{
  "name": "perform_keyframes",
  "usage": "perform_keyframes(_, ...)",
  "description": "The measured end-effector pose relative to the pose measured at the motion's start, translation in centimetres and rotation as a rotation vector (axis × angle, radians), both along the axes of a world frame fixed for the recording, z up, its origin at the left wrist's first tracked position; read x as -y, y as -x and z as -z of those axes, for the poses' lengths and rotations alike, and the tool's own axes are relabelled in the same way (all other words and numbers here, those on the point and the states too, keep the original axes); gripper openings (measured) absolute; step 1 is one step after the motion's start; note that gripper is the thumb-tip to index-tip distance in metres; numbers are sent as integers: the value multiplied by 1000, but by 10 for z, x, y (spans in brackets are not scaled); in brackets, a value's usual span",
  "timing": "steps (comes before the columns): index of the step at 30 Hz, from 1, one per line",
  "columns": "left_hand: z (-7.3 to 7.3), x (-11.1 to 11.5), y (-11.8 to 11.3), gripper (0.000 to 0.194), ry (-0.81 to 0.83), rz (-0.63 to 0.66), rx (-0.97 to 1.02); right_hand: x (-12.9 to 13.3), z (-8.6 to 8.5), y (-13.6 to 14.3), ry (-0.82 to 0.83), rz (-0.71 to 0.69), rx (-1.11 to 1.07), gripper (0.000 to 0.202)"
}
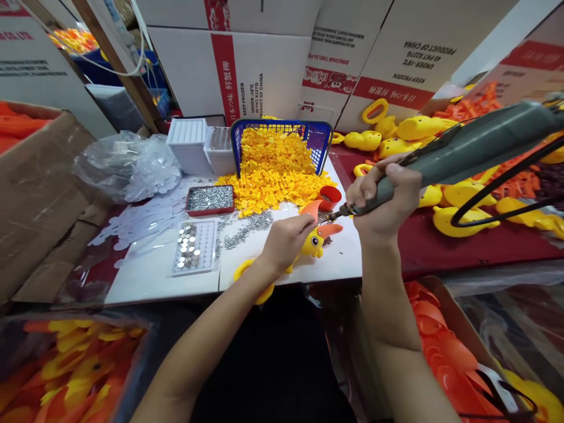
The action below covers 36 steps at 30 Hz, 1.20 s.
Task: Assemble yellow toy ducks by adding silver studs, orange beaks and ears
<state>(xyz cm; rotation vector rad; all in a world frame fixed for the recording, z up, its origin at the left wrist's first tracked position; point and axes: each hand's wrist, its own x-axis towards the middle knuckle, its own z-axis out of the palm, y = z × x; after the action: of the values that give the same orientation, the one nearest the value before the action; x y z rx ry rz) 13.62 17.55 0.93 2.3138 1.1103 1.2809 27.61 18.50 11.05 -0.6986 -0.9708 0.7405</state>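
Basket [328,138] rim blue, small parts [277,170] yellow — cup [329,199] red; power screwdriver [462,144] grey-green — cartons [273,70] white, banded red, printed black.

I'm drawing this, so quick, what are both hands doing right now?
Left hand: closed, holding the yellow duck toy.
Right hand: closed around the gray power screwdriver.

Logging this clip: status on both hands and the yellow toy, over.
Left hand holding yellow toy. Right hand gripping grey power tool, tip near toy. Red cup close behind, loose metal pieces nearby.

Glossy yellow plastic duck [313,242]
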Motion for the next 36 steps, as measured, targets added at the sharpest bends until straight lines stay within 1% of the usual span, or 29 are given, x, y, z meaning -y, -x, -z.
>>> perform_keyframes(3, 1, -1, 0, 16, 10, 3, 60, -3, -2, 3, -16, 37, -28, 22)
perform_keyframes(6, 2, -3, 1, 2, 9, 3, 114, -5, 0, 10, 7, 49, -62, 18)
perform_keyframes(9, 3, -3, 1, 7, -7, 6, 141, -5, 3, 16, 36, 37, -98, 13)
perform_keyframes(12, 3, -1, 1, 7, -36, 4, 140, -3, 5, 19, 20, 31, -103, 11)
perform_keyframes(16, 2, 2, 1, 5, -76, -5, 120, 1, 3, 20, 11, 43, -99, 15)
perform_keyframes(20, 3, 1, 2, 6, -104, 1, 93, 6, 0, 20, -12, 51, -49, 22)
perform_keyframes(27, 4, 1, 2, 4, -122, 11, 73, 7, 3, 24, -25, 63, -74, 15)
perform_keyframes(30, 5, 2, 1, 3, -121, 15, 72, 7, 5, 24, -32, 68, -56, 17)
perform_keyframes(36, 6, 3, 2, 4, -108, 16, 64, 10, 4, 27, -24, 126, -25, 21)
